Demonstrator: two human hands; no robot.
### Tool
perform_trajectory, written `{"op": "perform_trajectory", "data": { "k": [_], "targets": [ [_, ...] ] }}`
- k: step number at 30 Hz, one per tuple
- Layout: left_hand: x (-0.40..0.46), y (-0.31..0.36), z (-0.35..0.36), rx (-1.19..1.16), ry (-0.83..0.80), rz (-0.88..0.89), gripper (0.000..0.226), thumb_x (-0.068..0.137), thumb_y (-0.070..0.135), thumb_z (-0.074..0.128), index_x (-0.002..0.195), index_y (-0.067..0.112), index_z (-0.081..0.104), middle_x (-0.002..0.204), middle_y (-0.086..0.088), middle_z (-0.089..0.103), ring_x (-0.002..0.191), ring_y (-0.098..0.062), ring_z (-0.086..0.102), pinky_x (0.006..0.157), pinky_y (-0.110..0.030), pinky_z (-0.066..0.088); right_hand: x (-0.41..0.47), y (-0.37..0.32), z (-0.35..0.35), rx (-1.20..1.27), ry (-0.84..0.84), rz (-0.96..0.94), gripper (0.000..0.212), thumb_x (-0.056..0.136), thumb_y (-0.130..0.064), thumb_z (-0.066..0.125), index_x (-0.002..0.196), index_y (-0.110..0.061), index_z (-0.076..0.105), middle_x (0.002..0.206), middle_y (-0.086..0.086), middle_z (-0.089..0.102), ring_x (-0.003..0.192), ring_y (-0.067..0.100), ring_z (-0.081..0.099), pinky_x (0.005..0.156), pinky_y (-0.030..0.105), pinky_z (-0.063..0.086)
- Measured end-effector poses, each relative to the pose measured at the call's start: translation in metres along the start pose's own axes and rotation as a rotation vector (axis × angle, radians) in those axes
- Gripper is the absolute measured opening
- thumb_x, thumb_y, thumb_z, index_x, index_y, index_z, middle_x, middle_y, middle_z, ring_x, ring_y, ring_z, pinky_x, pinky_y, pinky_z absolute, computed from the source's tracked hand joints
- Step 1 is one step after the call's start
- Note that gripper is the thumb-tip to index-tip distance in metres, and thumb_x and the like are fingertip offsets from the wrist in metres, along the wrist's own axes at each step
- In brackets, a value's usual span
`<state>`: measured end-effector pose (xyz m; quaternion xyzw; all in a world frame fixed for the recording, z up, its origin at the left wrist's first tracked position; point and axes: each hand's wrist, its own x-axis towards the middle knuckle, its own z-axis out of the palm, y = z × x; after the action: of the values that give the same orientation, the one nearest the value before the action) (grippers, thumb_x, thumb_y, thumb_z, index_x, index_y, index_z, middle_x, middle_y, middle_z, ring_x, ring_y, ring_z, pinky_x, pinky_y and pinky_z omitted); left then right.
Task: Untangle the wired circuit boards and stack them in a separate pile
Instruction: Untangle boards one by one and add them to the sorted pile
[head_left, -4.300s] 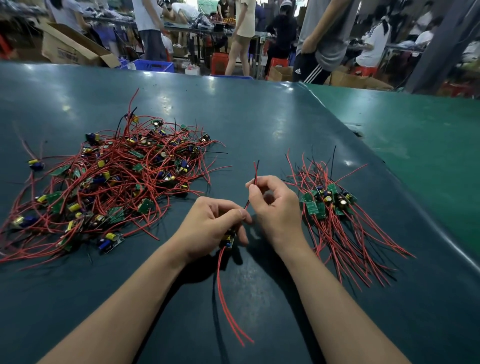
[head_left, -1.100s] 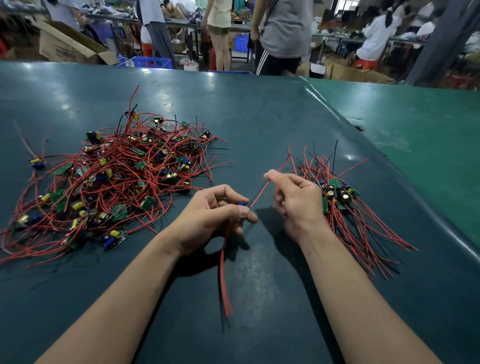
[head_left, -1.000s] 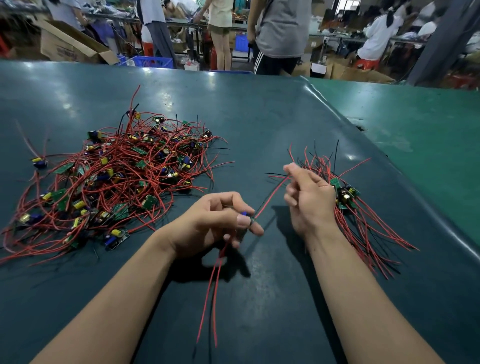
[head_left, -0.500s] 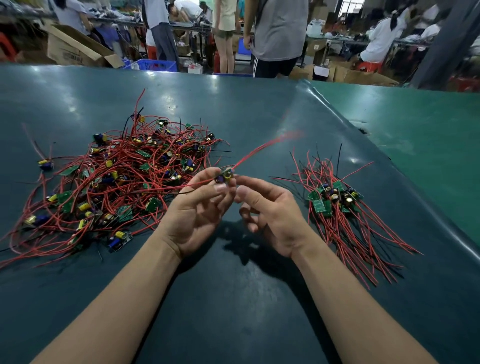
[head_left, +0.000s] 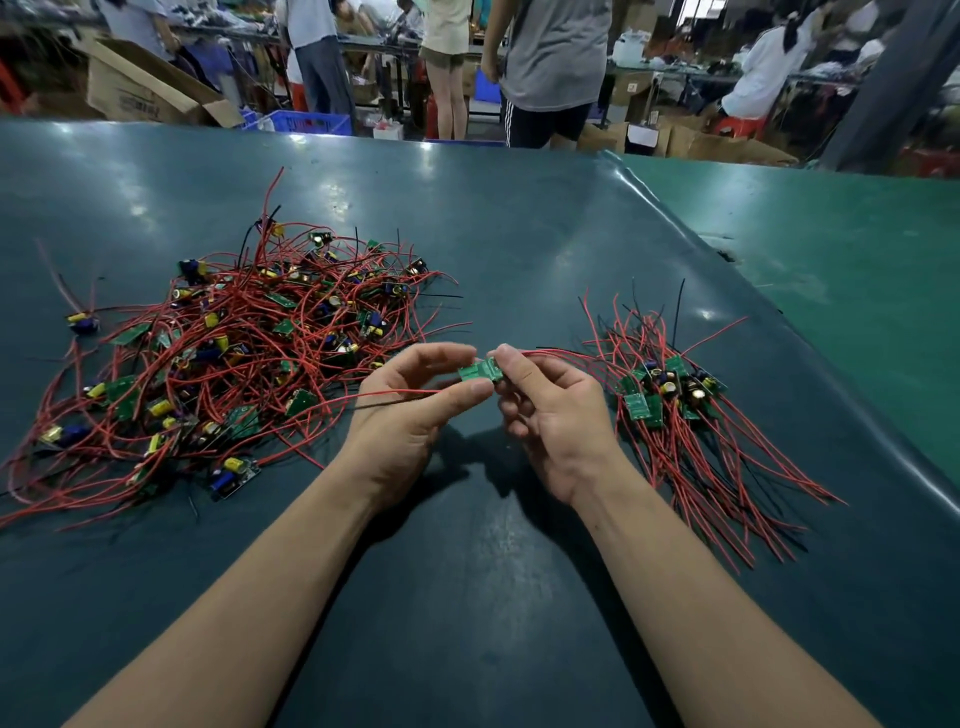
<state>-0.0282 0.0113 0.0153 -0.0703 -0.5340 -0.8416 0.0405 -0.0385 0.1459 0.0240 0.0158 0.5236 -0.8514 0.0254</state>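
Circuit board (head_left: 480, 372) now pinched betw. both hands, left hand (head_left: 410, 410) & right hand (head_left: 553, 410), above worktop (head_left: 467, 597); half a sec ago only left held it, wires whipping; wires now freed, trailing sideways; next likely onto sorted pile (head_left: 670, 395); tangled heap (head_left: 234, 353) still large.

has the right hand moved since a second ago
Yes. The right hand has come off the sorted pile toward the left hand, and both now pinch the board.
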Motion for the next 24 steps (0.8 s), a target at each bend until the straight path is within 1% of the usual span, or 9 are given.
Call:
{"op": "perform_trajectory", "data": {
  "k": [2, 5, 8, 12, 15, 17, 20, 22, 24],
  "targets": [
    [-0.001, 0.000, 0.001, 0.161, 0.042, 0.061, 0.041, 0.060, 0.008, 0.079, 0.099, 0.011, 0.067, 0.085, 0.005, 0.074, 0.082, -0.009, 0.068, 0.076, -0.019, 0.052, 0.000, 0.001, 0.000, -0.009, 0.014, -0.021, 0.016, 0.088, -0.011, 0.069, 0.073, -0.010, 0.068, 0.055, 0.000, 0.058, 0.042, 0.007, 0.044, 0.035, 0.016, 0.030],
    [-0.006, 0.001, 0.006, 0.336, 0.047, 0.138, 0.030, 0.064, 0.008, 0.082, 0.092, 0.011, 0.071, 0.080, 0.006, 0.075, 0.073, -0.004, 0.069, 0.069, -0.014, 0.051, 0.001, 0.001, -0.001, -0.094, 0.010, -0.075, 0.017, 0.092, -0.014, 0.065, 0.077, -0.009, 0.069, 0.054, -0.003, 0.055, 0.041, 0.006, 0.045, 0.035, 0.017, 0.032],
    [-0.007, 0.000, 0.008, 0.381, 0.105, 0.171, 0.025, 0.069, -0.003, 0.082, 0.089, 0.009, 0.073, 0.075, 0.005, 0.075, 0.067, -0.003, 0.067, 0.065, -0.014, 0.051, 0.002, 0.001, -0.004, -0.217, 0.017, -0.146, 0.022, 0.096, -0.018, 0.062, 0.078, -0.014, 0.074, 0.053, -0.008, 0.052, 0.040, 0.005, 0.039, 0.036, 0.016, 0.027],
    [-0.008, -0.001, 0.010, 0.438, 0.153, 0.195, 0.026, 0.068, -0.003, 0.084, 0.091, 0.004, 0.075, 0.072, 0.005, 0.074, 0.065, -0.004, 0.066, 0.064, -0.015, 0.052, 0.007, 0.002, -0.009, -0.291, 0.067, -0.188, 0.028, 0.097, -0.017, 0.058, 0.074, -0.016, 0.075, 0.054, -0.009, 0.054, 0.038, 0.003, 0.032, 0.038, 0.014, 0.025],
    [-0.009, 0.000, 0.009, 0.500, 0.148, 0.229, 0.026, 0.067, -0.001, 0.085, 0.091, 0.003, 0.075, 0.076, 0.002, 0.075, 0.069, -0.006, 0.069, 0.068, -0.018, 0.055, 0.011, 0.003, -0.011, -0.340, 0.121, -0.187, 0.027, 0.096, -0.015, 0.058, 0.074, -0.018, 0.074, 0.057, -0.009, 0.057, 0.038, 0.002, 0.036, 0.040, 0.011, 0.028],
    [-0.009, 0.000, 0.010, 0.524, 0.137, 0.240, 0.026, 0.067, 0.000, 0.086, 0.090, 0.003, 0.076, 0.078, 0.000, 0.076, 0.070, -0.008, 0.070, 0.069, -0.019, 0.055, 0.013, 0.003, -0.013, -0.373, 0.166, -0.189, 0.024, 0.093, -0.011, 0.058, 0.077, -0.019, 0.073, 0.063, -0.011, 0.061, 0.040, 0.000, 0.042, 0.043, 0.010, 0.030],
    [-0.010, -0.001, 0.011, 0.536, 0.109, 0.242, 0.025, 0.066, -0.001, 0.086, 0.088, 0.004, 0.076, 0.076, 0.003, 0.075, 0.068, -0.005, 0.070, 0.067, -0.015, 0.052, 0.014, 0.001, -0.016, -0.447, 0.219, -0.192, 0.025, 0.089, -0.004, 0.055, 0.086, -0.022, 0.073, 0.079, -0.011, 0.070, 0.048, 0.002, 0.047, 0.051, 0.016, 0.038],
    [-0.010, -0.001, 0.012, 0.550, 0.088, 0.236, 0.025, 0.066, 0.001, 0.087, 0.088, 0.005, 0.076, 0.074, 0.003, 0.075, 0.067, -0.005, 0.069, 0.066, -0.014, 0.052, 0.012, -0.002, -0.017, -0.442, 0.203, -0.184, 0.029, 0.089, -0.003, 0.053, 0.094, -0.024, 0.072, 0.083, -0.008, 0.071, 0.047, 0.006, 0.051, 0.045, 0.016, 0.038],
    [-0.010, 0.000, 0.011, 0.536, 0.091, 0.214, 0.024, 0.066, 0.002, 0.087, 0.087, 0.007, 0.077, 0.072, 0.004, 0.074, 0.065, -0.003, 0.068, 0.065, -0.014, 0.051, 0.012, -0.005, -0.018, -0.358, 0.207, -0.151, 0.024, 0.091, -0.004, 0.054, 0.100, -0.020, 0.070, 0.086, -0.004, 0.074, 0.042, 0.007, 0.052, 0.036, 0.016, 0.033]
  ]
}}
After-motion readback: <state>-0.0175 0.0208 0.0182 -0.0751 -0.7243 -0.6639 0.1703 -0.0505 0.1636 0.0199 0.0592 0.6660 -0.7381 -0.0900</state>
